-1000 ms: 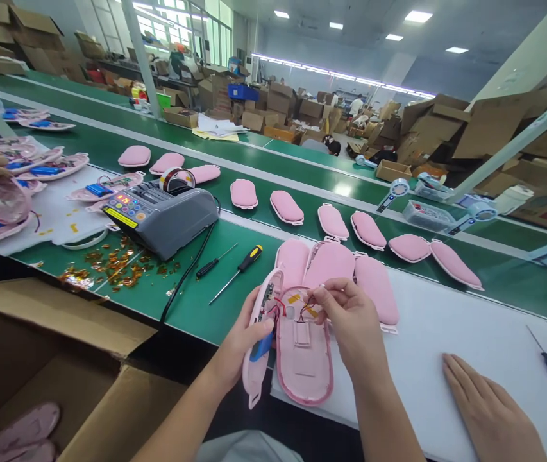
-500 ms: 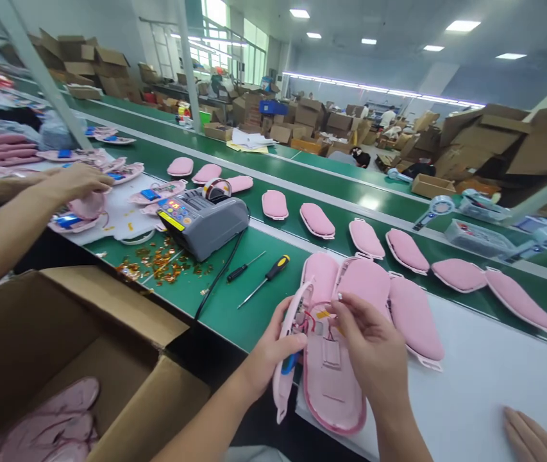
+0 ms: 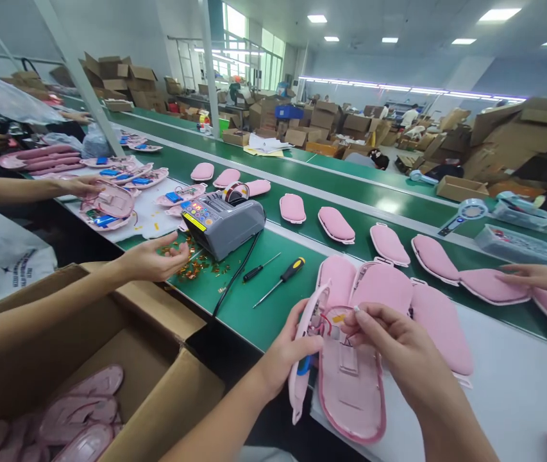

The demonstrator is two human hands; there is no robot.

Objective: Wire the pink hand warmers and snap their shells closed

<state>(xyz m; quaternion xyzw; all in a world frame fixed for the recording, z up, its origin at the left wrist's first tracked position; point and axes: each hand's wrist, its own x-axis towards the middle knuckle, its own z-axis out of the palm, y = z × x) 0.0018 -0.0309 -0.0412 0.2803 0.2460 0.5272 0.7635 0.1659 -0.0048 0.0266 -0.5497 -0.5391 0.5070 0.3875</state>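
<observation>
My left hand [image 3: 288, 353] grips a pink shell half [image 3: 301, 385] stood on edge, thumb across its inner side, where a blue part and red wires show. Wires run from it to the open pink shell [image 3: 353, 394], which lies hollow side up with a small strip of yellow tape near its top. Over that top end, my right hand [image 3: 393, 343] has thumb and fingertips pinched together by the wires; what sits between them is too small to make out. Closed pink padded pieces [image 3: 383, 285] lie just behind.
Two screwdrivers [image 3: 280, 282] and a grey tape dispenser [image 3: 225, 221] lie left, near orange tape scraps. A cardboard box [image 3: 158, 391] holds pink shells. Co-workers' hands [image 3: 158, 256] show left and right. Pink pieces line the green belt [image 3: 273, 253].
My view has swung left, shifting the scene rightward. One co-worker's hand has moved to the tape scraps; another at right now touches a pink piece. My hands keep their hold.
</observation>
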